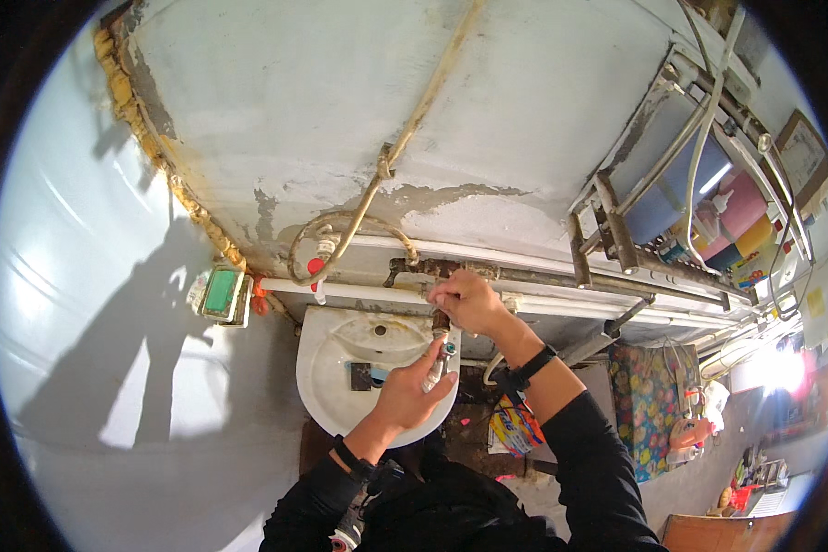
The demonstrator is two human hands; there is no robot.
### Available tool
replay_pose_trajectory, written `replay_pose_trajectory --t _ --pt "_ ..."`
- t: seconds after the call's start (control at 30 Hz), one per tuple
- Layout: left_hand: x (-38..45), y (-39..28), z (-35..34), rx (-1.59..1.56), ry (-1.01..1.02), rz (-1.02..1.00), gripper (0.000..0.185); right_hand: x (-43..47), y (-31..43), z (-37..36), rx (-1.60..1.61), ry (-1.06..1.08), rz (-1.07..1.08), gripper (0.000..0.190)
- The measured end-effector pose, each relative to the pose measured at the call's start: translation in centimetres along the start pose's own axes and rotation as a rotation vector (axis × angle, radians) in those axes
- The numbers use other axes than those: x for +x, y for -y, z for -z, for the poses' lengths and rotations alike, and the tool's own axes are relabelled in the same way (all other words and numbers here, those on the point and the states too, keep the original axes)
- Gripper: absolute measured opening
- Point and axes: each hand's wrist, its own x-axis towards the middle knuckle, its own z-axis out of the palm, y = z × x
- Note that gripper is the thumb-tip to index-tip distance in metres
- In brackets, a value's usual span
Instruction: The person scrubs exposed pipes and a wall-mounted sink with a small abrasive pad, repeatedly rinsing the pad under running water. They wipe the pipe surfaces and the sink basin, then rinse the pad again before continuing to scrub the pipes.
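My left hand (408, 395) grips a metal tap (449, 350) over the right side of a white ceramic washbasin (321, 345). Above the tap, a short rusty pipe fitting (441, 321) comes down from a corroded pipe (545, 276) along the wall. In front of that joint is my right hand (468, 303), its fingers bent and thumb and fingertips together. Whether anything thin is pinched there cannot be made out. Inside the basin lie a dark square item (361, 377) and something blue beside it.
A flexible hose (366, 207) loops down to the pipe, near a red-handled valve (315, 265). Left of the basin hangs a soap dish with a green bar of soap (221, 290). A metal rack (617, 221) with bottles juts out at right. A colourful bag (514, 426) lies below.
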Motion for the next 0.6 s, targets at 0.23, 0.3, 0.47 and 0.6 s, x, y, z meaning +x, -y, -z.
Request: replay_pose_trajectory --t 0.23,0.3,0.47,0.6 --pt "-0.4 -0.7 -0.1 -0.095 -0.025 0.019 0.072 -1.8 1.2 0.2 0.035 0.072 0.239 0.016" --pt "-0.3 -0.4 -0.4 -0.118 -0.043 0.0 0.072 -2.4 1.3 -0.6 0.089 -0.011 0.262 0.018" --pt "-0.4 -0.3 -0.8 -0.119 -0.092 -0.017 0.071 -3.6 1.1 -1.7 0.201 -0.117 0.13 0.017" --pt "-0.5 -1.0 -0.6 -0.069 -0.101 0.001 0.072 -4.6 1.0 -3.0 0.613 -0.174 -0.227 0.015"
